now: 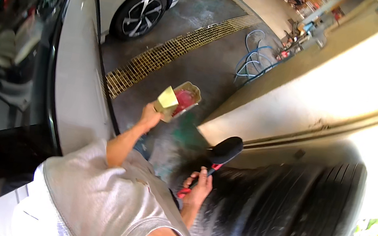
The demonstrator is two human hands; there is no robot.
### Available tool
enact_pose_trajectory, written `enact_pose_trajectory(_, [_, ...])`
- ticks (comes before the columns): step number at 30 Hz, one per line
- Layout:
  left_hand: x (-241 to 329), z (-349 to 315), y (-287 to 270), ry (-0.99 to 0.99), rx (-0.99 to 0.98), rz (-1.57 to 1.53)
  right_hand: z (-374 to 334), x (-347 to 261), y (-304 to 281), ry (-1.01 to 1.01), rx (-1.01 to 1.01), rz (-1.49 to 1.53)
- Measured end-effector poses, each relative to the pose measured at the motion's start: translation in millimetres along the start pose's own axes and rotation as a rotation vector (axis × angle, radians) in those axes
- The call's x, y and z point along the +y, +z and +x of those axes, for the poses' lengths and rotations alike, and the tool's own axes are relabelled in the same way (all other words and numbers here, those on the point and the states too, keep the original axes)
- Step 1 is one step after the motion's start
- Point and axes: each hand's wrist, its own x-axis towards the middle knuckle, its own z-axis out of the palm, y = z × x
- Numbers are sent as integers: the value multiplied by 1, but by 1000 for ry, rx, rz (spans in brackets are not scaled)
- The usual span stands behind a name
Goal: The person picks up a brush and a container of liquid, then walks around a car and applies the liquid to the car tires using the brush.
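Note:
My left hand (150,117) is closed on the near end of a pale yellow open-topped container (193,88) with something red or pink inside. Right above those fingers rises a yellow block-like part (167,98); whether it belongs to the container or is separate, I cannot tell. Lower and to the right, my right hand (198,187) grips the handle of a brush (227,149). Its wide head is black, and the handle is black and red. The brush head points up and away from me, beside a row of tyres.
Close on my left stands a pale car (85,65), with another light car's wheel (141,14) ahead. A floor grating (170,50) crosses the dark floor. Coiled blue hoses (253,61) lie by the wall (272,99). Large black tyres (278,213) stand at my right.

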Motion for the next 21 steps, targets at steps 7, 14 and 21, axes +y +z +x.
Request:
enact_pose_trajectory(7, [-52, 95, 8, -98, 200, -60, 95, -15, 71, 32, 19, -287])
enact_pose_trajectory(14, [-23, 158, -20, -43, 352, 40, 201, -84, 161, 217, -129, -687])
enact_pose_trajectory(21, [-17, 246, -68, 16, 465, 87, 344, -85, 302, 158, -346, -659])
